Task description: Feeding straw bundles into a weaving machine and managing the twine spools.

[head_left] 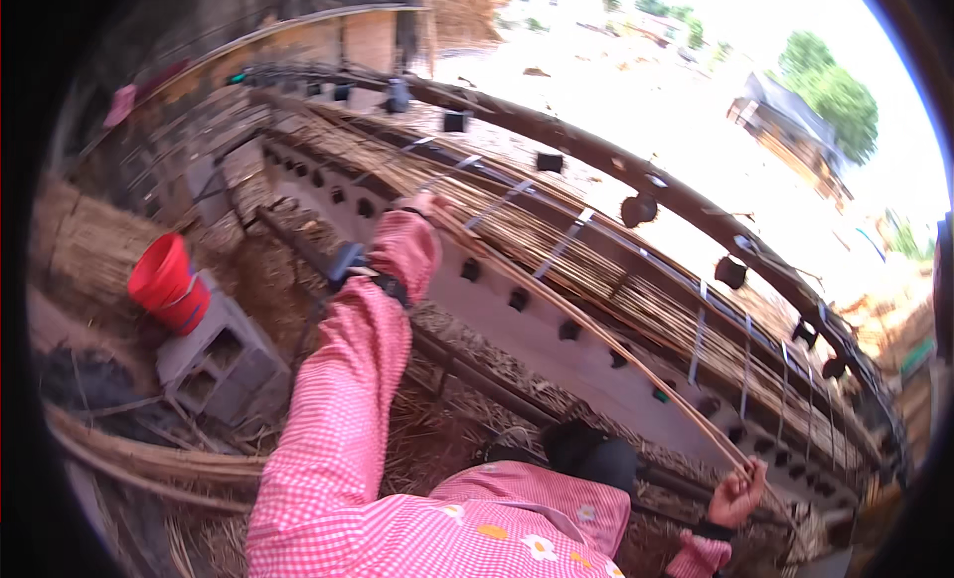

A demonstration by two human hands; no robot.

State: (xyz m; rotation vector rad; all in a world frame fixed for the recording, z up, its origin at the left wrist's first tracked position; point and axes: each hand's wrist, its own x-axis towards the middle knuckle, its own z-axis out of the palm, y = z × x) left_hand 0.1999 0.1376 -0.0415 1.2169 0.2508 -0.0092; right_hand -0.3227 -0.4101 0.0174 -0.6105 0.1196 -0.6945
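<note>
Several long thin reed stalks [596, 330] stretch between my two hands, slanting down from upper left to lower right. My left hand [429, 206], arm reaching far out, is closed around their upper end. At lower right, my right hand [737, 494] curls its fingers around the stalks near their other end. Behind them, a layer of reeds [636, 295] lies along a long rack, crossed by pale straps [564, 242]. Black spools [550, 162] hang along the dark far rail [586, 141]. More dark knobs line the pale near board [596, 374].
A red bucket [171, 285] sits on a grey concrete block [224, 354] to my left. A dark metal bar [477, 369] runs between me and the board. Long stalks [159, 466] lie at lower left. Straw litters the ground. A dark-roofed shed [790, 121] stands far off.
</note>
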